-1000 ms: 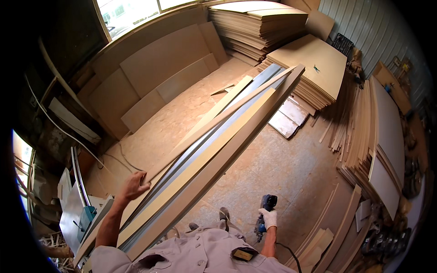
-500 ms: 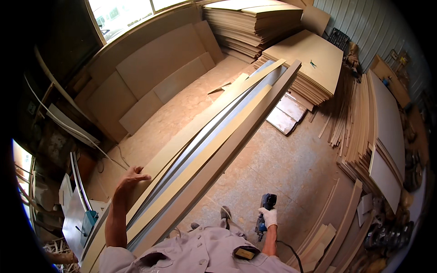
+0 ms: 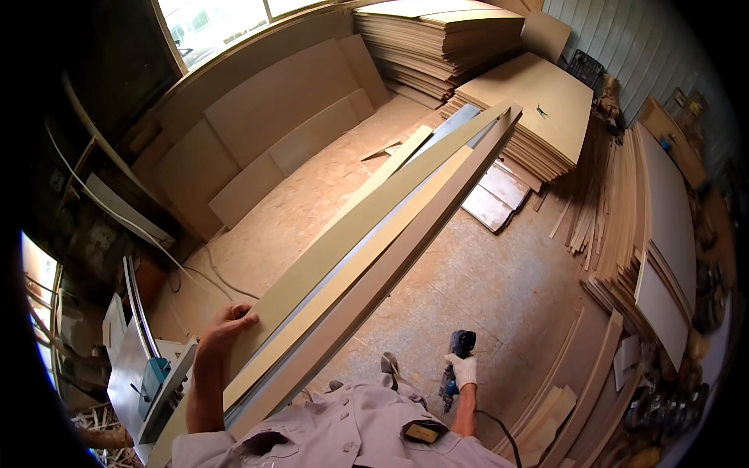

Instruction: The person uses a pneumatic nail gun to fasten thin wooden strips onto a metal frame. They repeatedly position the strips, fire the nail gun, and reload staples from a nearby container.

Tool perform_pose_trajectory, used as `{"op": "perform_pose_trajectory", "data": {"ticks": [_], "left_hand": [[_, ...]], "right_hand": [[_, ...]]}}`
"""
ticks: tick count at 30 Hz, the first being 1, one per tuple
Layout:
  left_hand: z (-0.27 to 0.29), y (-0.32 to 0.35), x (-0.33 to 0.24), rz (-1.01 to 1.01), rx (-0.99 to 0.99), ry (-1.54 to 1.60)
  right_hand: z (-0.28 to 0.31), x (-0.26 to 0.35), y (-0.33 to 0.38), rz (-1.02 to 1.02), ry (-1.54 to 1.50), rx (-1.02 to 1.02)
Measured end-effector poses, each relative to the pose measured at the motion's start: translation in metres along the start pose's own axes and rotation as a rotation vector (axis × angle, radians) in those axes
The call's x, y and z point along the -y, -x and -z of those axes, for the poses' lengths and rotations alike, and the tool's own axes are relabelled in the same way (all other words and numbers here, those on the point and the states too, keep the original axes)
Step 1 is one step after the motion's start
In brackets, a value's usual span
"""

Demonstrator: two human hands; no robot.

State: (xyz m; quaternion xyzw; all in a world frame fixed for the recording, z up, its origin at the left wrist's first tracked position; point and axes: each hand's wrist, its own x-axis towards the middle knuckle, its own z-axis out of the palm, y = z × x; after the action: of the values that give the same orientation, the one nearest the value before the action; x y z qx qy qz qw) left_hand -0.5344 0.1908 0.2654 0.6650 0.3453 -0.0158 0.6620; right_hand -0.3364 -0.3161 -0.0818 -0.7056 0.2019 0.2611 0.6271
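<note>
A long, pale wooden strip (image 3: 351,222) runs from near my body toward the far right. My bare left hand (image 3: 226,324) grips its left edge, with the thumb over the top. To the right of it lie a narrower yellowish strip (image 3: 374,246) and a thick brown board (image 3: 413,234) on edge. A grey-blue surface (image 3: 458,118) shows between and beyond them. Low on the right, away from the strips, my right hand (image 3: 462,370) wears a white glove. It is closed round a black-and-blue handheld power tool (image 3: 463,342), whose exact kind I cannot tell.
Tall stacks of board (image 3: 441,39) and a lower sheet stack (image 3: 530,93) stand at the back. More sheets (image 3: 663,226) and offcuts (image 3: 546,421) lie on the right. A machine with a metal table (image 3: 129,374) is at left. A dark cable (image 3: 499,429) trails beside my right arm.
The pale strip has shifted rightward and now lies flatter, covering more of the grey-blue surface. My left hand has moved slightly down along with it. My right hand keeps the tool in nearly the same place.
</note>
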Motion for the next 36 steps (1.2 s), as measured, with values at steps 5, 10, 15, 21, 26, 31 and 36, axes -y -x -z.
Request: {"op": "perform_pose_trajectory", "data": {"ticks": [5, 10, 15, 21, 26, 31, 36], "left_hand": [[-0.003, 0.016, -0.007, -0.036, 0.023, -0.010], [-0.010, 0.024, 0.000, -0.071, 0.005, -0.020], [-0.008, 0.026, 0.025, 0.013, 0.077, -0.007], [-0.011, 0.016, 0.064, 0.140, 0.098, -0.032], [0.007, -0.012, 0.147, 0.117, 0.212, -0.090], [-0.002, -0.020, 0.146, 0.060, 0.150, -0.196], [-0.003, -0.050, 0.219, -0.075, 0.146, -0.341]], "right_hand": [[-0.010, 0.020, 0.020, -0.045, -0.002, 0.016], [-0.005, 0.032, 0.020, -0.077, 0.002, 0.023], [-0.009, 0.030, 0.016, -0.047, 0.028, 0.034], [-0.011, 0.043, 0.026, -0.059, 0.048, 0.012], [-0.012, 0.033, 0.031, -0.022, 0.031, 0.012], [-0.014, 0.028, 0.050, -0.002, 0.069, -0.046], [-0.023, 0.024, 0.074, -0.011, 0.011, -0.013]]}}
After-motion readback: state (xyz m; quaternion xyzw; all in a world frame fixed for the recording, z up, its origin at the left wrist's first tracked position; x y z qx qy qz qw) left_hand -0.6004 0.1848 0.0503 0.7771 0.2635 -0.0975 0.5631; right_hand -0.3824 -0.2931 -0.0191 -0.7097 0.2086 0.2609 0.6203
